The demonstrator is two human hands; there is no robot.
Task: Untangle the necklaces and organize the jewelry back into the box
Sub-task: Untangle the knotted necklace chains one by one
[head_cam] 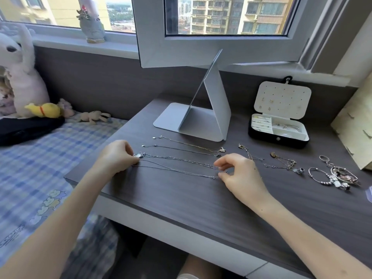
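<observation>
Left hand [117,156] and right hand [240,175] each pinched one end of a chain [181,159], stretched flat, well left of the box [261,136].

- I can read no text, brand, number or sign anywhere in the head view.
- The bedsheet [30,174] carries a dark printed strip [11,235] at lower left that may be lettering; it is too blurred for me to make out.
</observation>
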